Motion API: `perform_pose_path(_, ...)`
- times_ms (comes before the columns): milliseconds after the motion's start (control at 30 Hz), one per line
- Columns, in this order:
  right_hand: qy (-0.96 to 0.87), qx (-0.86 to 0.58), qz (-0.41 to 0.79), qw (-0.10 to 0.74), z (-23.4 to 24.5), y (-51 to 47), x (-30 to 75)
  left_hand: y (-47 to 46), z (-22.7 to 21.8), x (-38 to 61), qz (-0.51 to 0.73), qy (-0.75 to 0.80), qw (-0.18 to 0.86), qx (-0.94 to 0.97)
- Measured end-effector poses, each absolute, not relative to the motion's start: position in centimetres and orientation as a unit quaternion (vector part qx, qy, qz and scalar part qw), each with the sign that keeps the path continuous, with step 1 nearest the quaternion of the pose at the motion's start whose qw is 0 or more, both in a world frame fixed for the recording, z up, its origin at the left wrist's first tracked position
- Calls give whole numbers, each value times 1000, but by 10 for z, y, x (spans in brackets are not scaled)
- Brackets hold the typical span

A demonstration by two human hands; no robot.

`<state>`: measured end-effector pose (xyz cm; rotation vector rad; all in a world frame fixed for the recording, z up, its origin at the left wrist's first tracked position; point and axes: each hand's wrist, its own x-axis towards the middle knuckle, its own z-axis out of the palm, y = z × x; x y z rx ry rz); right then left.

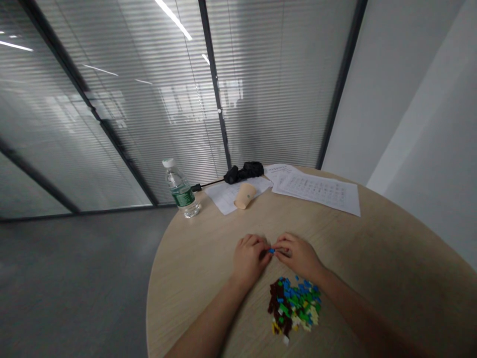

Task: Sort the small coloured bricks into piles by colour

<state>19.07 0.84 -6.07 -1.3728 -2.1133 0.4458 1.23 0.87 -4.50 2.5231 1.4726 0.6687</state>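
Between my two hands is a small blue building brick, its exact shape too small to make out. My left hand pinches it from the left, thumb and forefinger pressed together. From the right, the fingertips of my right hand close on the same blue brick. Both hands rest just above the round wooden table. Closer to me, between my forearms, lies a loose pile of small bricks in brown, blue, green, yellow, cream and white.
A water bottle stands at the table's left edge. Printed papers lie at the back, with a paper cup on its side and a folded black umbrella. Behind the wooden table is a glass wall with blinds.
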Motion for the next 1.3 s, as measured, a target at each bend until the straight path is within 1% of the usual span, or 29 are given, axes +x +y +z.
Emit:
perform_pose_path(1000,-793,-509,177,285,-62,9,193,9,-41,11,208,497,69,840)
perform_pose_path(1300,-781,-506,189,314,-61,11,194,11,-40,7,201,497,65,841)
